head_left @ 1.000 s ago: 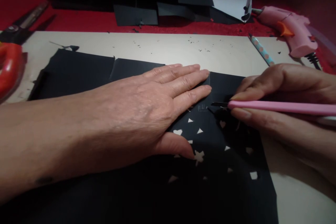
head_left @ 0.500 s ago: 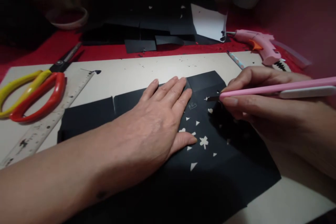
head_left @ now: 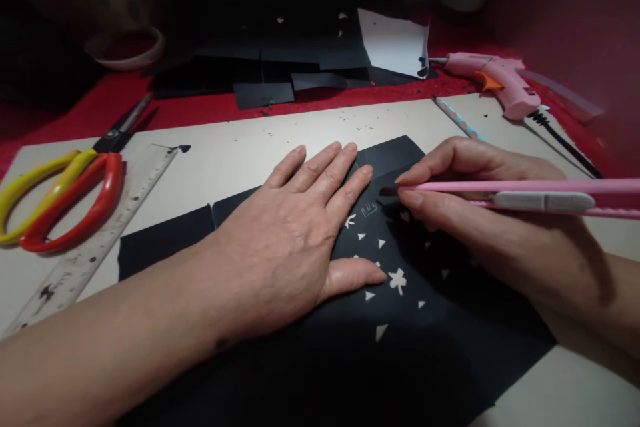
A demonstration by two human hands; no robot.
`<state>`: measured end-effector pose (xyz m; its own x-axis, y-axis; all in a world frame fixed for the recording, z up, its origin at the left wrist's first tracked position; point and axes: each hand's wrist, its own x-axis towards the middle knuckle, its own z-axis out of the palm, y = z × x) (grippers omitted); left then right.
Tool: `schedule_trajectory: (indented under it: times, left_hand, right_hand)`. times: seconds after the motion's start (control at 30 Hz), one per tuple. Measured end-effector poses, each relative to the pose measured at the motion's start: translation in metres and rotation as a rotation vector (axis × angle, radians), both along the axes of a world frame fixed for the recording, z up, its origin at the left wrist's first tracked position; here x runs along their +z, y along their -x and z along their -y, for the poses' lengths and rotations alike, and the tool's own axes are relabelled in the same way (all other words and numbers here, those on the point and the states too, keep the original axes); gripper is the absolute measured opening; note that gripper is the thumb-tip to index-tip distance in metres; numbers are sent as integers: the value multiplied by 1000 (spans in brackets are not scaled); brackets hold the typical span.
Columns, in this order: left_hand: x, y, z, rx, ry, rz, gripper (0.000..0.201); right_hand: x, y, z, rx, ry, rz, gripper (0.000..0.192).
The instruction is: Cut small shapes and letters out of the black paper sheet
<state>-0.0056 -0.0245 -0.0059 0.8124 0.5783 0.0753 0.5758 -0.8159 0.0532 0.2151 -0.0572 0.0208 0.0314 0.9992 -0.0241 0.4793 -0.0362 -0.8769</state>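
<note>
On the beige board [head_left: 300, 140], our flat, spread left hand [head_left: 295, 233] is pressing the black paper [head_left: 430, 340] while our right hand [head_left: 480, 213], at centre right, is pinching the pink craft knife [head_left: 525, 192]; the next cut probably needs steady, light pressure.

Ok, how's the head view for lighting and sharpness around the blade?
Head view: dim overall, the far background nearly black; the right hand shades the black paper beneath it; the pink knife is sharp, its tip hard to see against the paper; straight edges bow from lens distortion.
</note>
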Motion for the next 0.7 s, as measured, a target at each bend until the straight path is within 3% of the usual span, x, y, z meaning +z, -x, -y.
schedule_trajectory:
  times: [0.2, 0.7]
  left_hand:
    - [-2, -9, 9, 94, 37, 17, 96]
    - [-1, -15, 7, 124, 172, 24, 100]
  right_hand:
    - [-3, -5, 4, 36, -157, 244, 7]
    - [-6, -9, 5, 51, -142, 293, 11]
